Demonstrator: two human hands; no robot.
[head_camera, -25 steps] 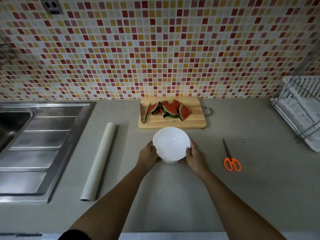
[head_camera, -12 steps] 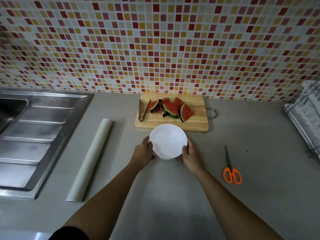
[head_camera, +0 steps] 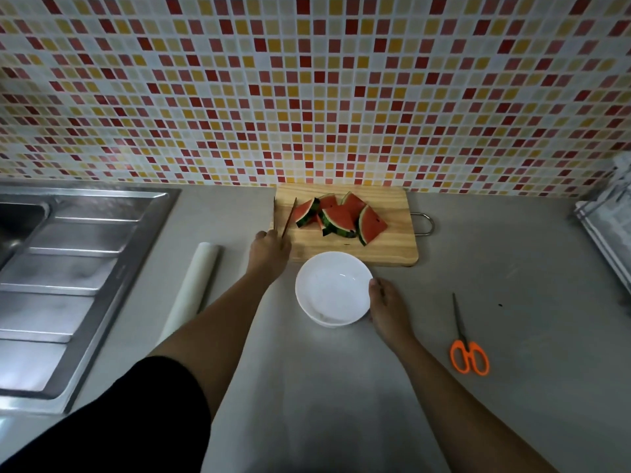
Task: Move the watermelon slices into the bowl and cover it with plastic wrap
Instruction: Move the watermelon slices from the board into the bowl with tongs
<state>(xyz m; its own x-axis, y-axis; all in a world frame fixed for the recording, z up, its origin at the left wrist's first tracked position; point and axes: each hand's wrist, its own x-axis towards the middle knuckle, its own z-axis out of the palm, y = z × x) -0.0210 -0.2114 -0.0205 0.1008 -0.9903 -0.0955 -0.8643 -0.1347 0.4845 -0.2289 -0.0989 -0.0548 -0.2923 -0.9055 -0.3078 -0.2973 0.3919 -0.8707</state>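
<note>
- Grey counter (head_camera: pixel 495 268), mosaic tiles (head_camera: pixel 307 97) behind: left hand (head_camera: pixel 269 252) curls round the tongs' (head_camera: pixel 286 216) near end; right hand (head_camera: pixel 386 302) grips the empty bowl (head_camera: pixel 333 291) by its rim.
- Watermelon slices (head_camera: pixel 339 218), likely slippery and soft, lie heaped on the cutting board (head_camera: pixel 386 249) just beyond; best pinched across the firm rind.

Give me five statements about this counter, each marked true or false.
1. The bowl is empty. True.
2. The watermelon slices lie in the sink. False: they lie on the cutting board.
3. The right hand holds the bowl's side. True.
4. The scissors lie left of the bowl. False: they lie to its right; the plastic wrap roll is on the left.
5. The left hand is at the near end of the tongs. True.
</note>
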